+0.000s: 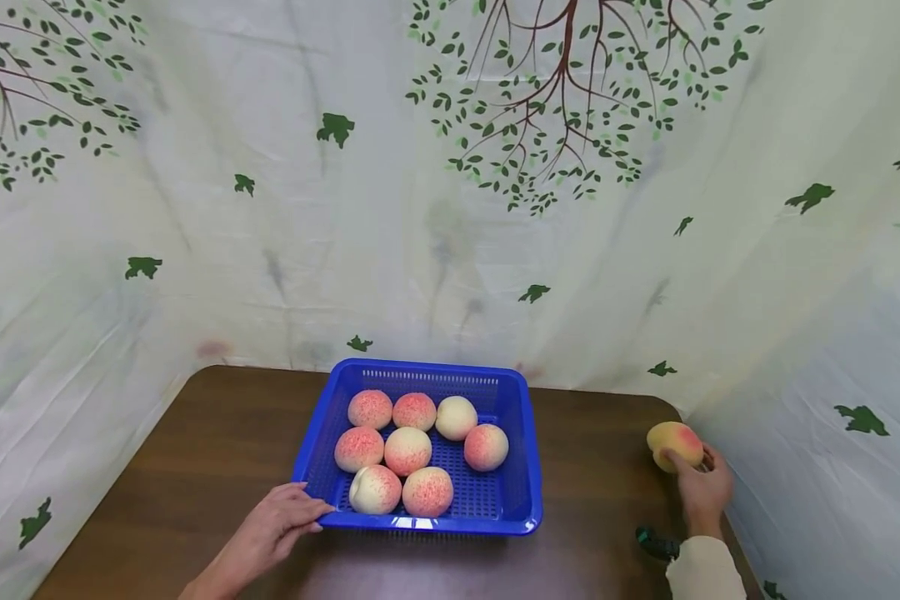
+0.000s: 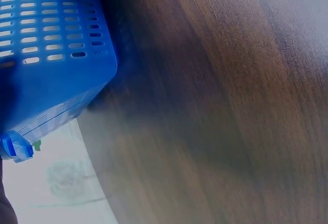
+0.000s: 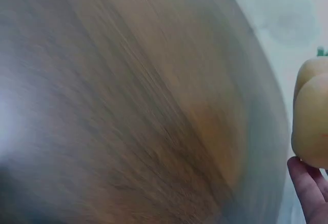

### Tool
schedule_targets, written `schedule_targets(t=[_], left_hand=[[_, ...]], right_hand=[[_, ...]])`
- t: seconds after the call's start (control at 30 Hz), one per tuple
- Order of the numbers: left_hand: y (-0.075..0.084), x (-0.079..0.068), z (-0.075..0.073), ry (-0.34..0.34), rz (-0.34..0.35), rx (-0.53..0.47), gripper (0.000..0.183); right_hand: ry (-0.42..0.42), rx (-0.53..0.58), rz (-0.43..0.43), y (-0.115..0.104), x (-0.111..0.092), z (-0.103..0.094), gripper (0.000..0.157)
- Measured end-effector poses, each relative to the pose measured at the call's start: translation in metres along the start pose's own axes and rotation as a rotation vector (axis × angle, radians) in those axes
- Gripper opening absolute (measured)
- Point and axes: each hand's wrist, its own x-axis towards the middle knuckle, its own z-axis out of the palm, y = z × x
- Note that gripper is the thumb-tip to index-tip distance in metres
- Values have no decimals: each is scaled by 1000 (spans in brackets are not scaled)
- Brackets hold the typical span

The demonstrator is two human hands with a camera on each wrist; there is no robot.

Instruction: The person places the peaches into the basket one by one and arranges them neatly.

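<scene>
A blue plastic basket (image 1: 487,525) with slotted walls stands on the table and holds several pink-and-cream peaches (image 1: 408,451). At its near left corner my left hand (image 1: 277,521) grips the rim. The left wrist view shows the basket's slotted side (image 2: 56,80) from low down, with most of that hand out of frame. Far to the right, my right hand (image 1: 705,487) holds a yellow peach (image 1: 675,446) with a red blush, over the table's right edge. In the right wrist view, fingertips (image 3: 305,183) touch the underside of this peach (image 3: 313,116), which the frame cuts off.
The brown wooden table (image 1: 217,450) has rounded far corners. A pale cloth (image 1: 420,250) printed with trees and green leaves hangs behind it and along both sides. A dark strap-like item (image 1: 656,544) shows at my right wrist, beside a cream sleeve (image 1: 705,571).
</scene>
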Motion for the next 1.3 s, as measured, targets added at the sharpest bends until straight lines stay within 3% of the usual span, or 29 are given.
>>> schedule_targets(t=[0.17, 0.57, 0.77, 1.03, 1.3], left_hand=[[3, 5, -2, -4, -44, -4, 42], [7, -1, 2, 27, -43, -6, 40], [4, 2, 1, 22, -45, -9, 42], [2, 1, 0, 22, -40, -14, 42], [3, 3, 0, 23, -41, -19, 43]], right_hand=[[-31, 94, -47, -10, -20, 2, 82], [-167, 282, -134, -27, -70, 12, 68], [-252, 271, -169, -45, -96, 12, 64], [-409, 273, -321, -63, -123, 22, 62], [-512, 316, -463, -70, -142, 43, 63]])
